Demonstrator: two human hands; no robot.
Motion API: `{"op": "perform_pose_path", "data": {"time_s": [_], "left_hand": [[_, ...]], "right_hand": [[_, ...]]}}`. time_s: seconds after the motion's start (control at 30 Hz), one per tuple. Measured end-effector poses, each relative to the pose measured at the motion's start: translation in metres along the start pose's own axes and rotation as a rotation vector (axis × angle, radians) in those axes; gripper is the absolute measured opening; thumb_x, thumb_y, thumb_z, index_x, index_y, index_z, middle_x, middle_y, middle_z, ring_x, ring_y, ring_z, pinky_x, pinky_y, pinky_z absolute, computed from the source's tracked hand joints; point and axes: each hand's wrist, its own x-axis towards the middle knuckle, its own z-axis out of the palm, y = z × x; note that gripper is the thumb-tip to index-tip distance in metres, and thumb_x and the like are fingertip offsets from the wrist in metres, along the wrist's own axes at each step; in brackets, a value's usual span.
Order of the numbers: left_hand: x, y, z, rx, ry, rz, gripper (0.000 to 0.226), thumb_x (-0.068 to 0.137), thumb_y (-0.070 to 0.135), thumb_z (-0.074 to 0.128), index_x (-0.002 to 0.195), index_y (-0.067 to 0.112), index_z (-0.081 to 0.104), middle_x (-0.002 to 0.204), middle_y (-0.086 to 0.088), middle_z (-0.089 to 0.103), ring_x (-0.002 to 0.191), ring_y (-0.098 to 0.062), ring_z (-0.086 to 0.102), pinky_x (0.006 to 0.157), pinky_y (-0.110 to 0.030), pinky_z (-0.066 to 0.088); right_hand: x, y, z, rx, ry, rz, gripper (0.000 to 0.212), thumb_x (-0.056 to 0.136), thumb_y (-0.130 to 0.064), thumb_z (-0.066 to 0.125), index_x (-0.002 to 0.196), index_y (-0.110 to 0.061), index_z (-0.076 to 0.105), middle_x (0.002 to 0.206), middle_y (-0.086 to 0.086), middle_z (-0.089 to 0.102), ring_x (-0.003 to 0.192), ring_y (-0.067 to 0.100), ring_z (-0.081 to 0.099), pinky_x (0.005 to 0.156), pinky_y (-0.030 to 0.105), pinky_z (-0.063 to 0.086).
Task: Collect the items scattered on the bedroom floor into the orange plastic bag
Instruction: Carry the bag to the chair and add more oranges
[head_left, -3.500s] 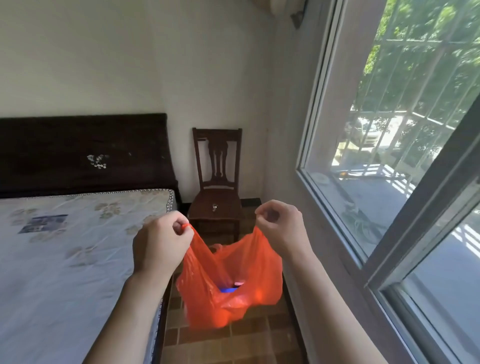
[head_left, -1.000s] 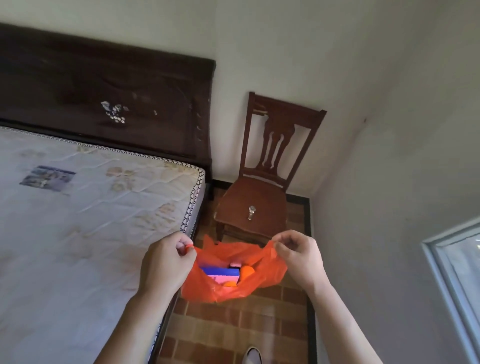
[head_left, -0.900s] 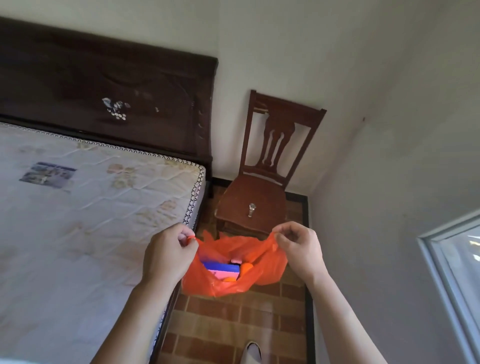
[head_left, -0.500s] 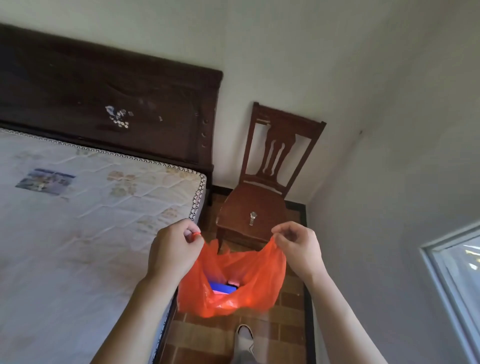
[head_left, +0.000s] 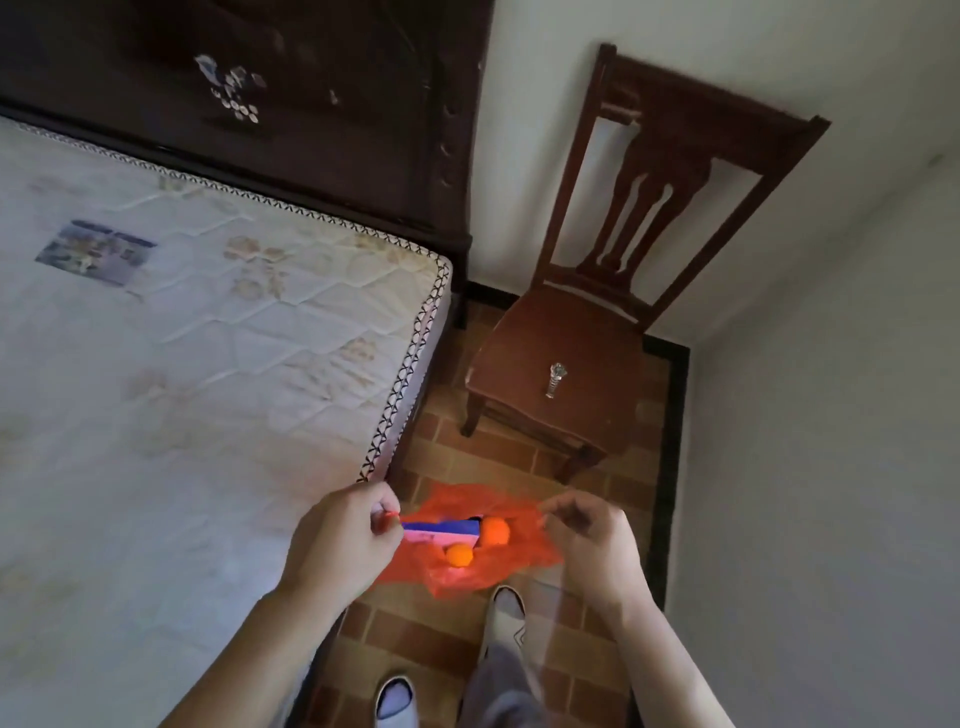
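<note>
The orange plastic bag hangs low between my hands, above the brick-pattern floor, its mouth spread wide. Inside it I see a blue and pink box and two orange balls. My left hand pinches the bag's left handle. My right hand pinches the right edge of the bag. The bag's bottom is hidden by its folds.
A bare mattress with a dark headboard fills the left. A brown wooden chair stands in the corner ahead with a small glass knob on its seat. A wall runs along the right. My feet stand on the narrow floor strip.
The view has tilted further down. The bag has sunk lower toward the floor and its mouth is spread wider, showing the box and balls. Both hands have kept their hold.
</note>
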Motion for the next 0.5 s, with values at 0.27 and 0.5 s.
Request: {"op": "perform_pose_path", "data": {"time_s": [0.27,0.5], "left_hand": [[0.08,-0.053,0.08,0.004,-0.046,0.001,0.016,0.079,0.02,0.076,0.081,0.031,0.065,0.067,0.016,0.062,0.062,-0.004,0.058,0.057,-0.024,0.047],[0.137,-0.081,0.163,-0.005,-0.012,0.065,0.019,0.079,0.019,0.078,0.083,0.031,0.065,0.067,0.013,0.061,0.062,-0.007,0.059,0.056,-0.028,0.05]], "right_hand": [[0.076,0.074,0.041,-0.037,-0.005,0.004,0.026,0.088,-0.007,0.07,0.083,-0.033,0.076,0.082,-0.013,0.075,0.079,0.009,0.071,0.073,0.029,0.058],[0.142,0.133,0.073,-0.006,0.056,-0.041,0.03,0.092,-0.006,0.07,0.084,-0.035,0.073,0.086,-0.013,0.071,0.08,0.01,0.067,0.067,0.018,0.052]]}}
